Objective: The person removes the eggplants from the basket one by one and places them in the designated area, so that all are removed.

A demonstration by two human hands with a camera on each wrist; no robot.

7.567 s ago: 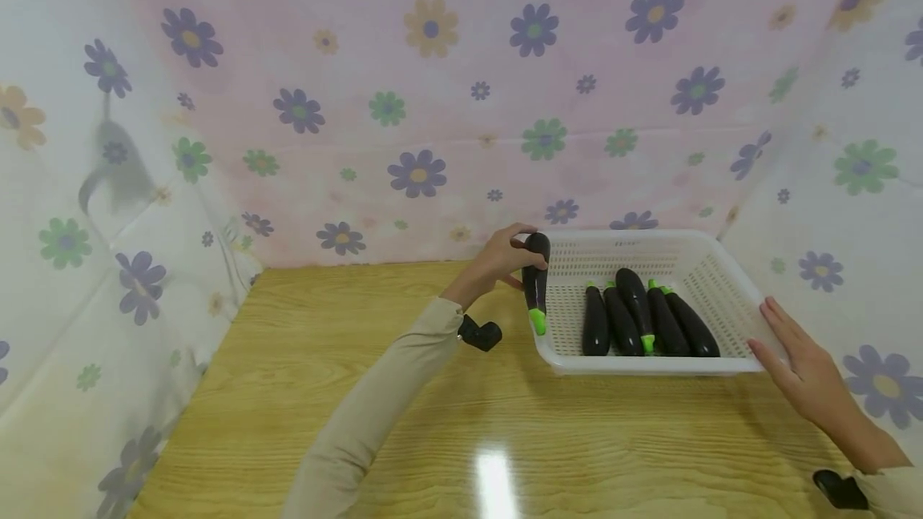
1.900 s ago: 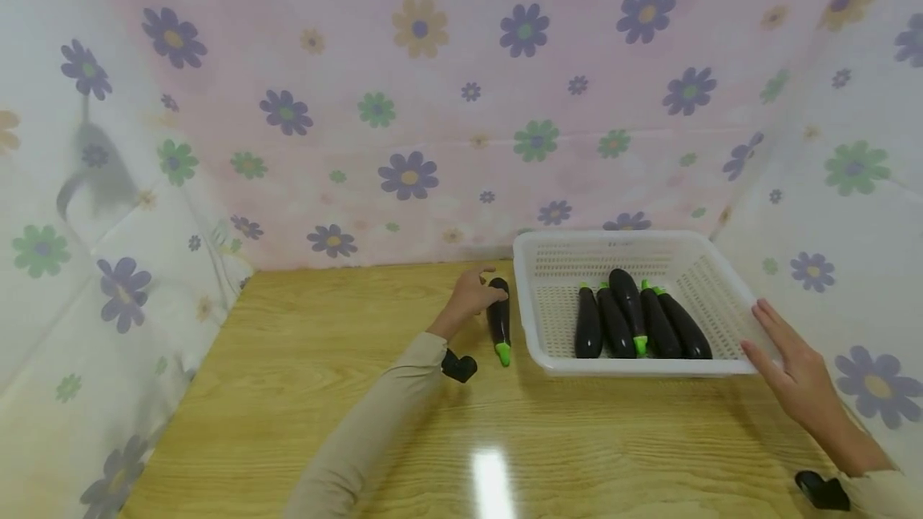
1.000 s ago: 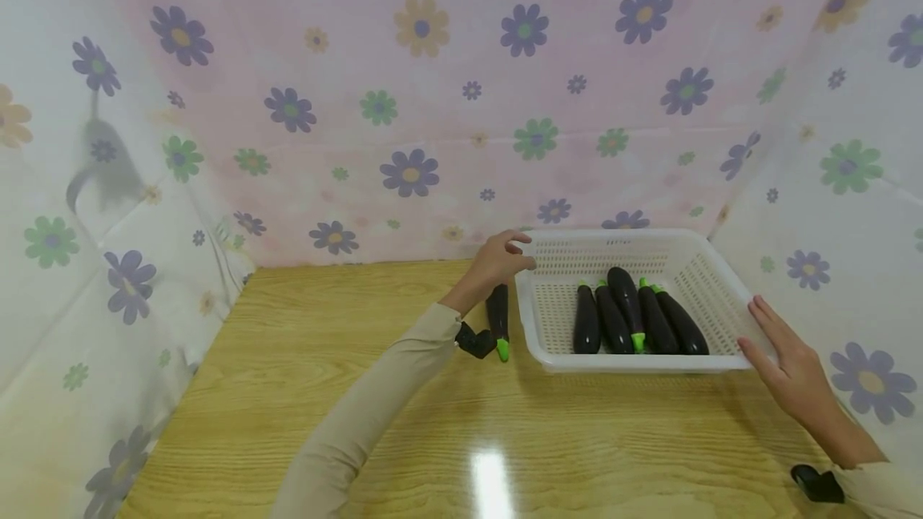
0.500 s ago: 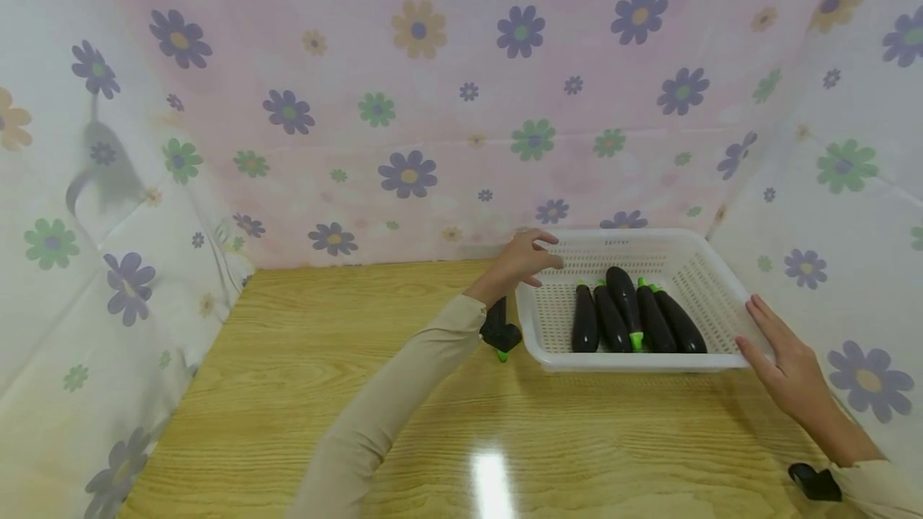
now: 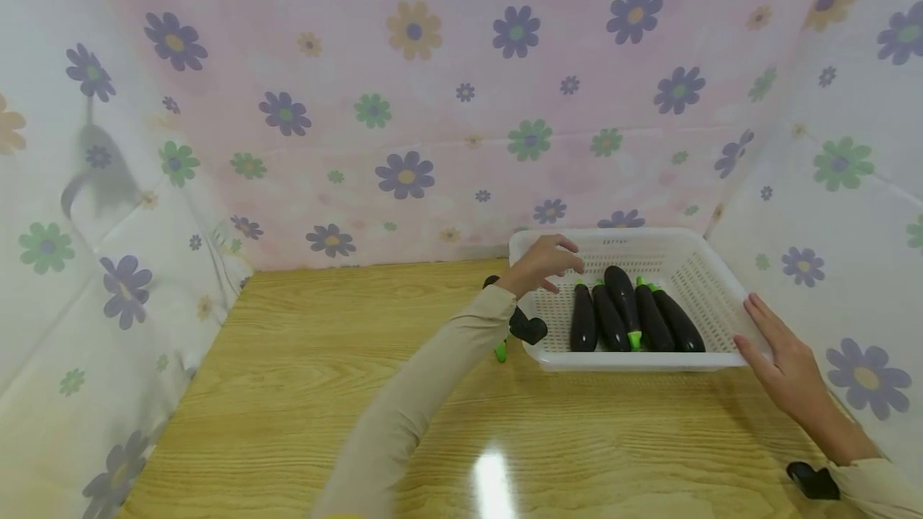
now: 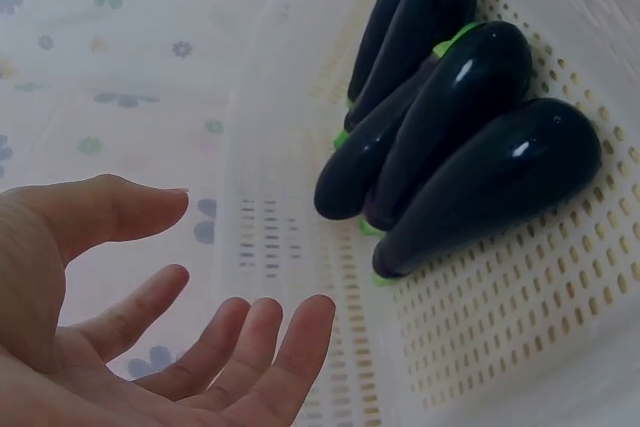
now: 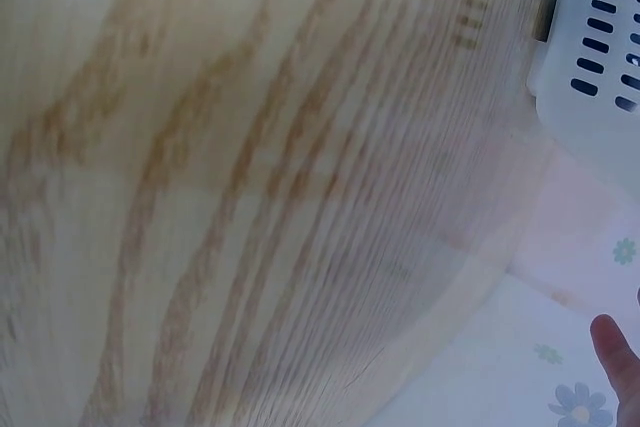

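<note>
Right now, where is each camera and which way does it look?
Head: on the head, facing forward and down at the white basket; left hand, right hand and sleeves show.
Left wrist: on that wrist, facing five eggplants in the basket; left hand shows.
Right wrist: on that wrist, facing mostly wooden table; some right hand shows.
Head and left wrist share those five eggplants.

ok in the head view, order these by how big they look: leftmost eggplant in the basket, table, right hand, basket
Largest to smallest:
1. table
2. basket
3. right hand
4. leftmost eggplant in the basket
</note>
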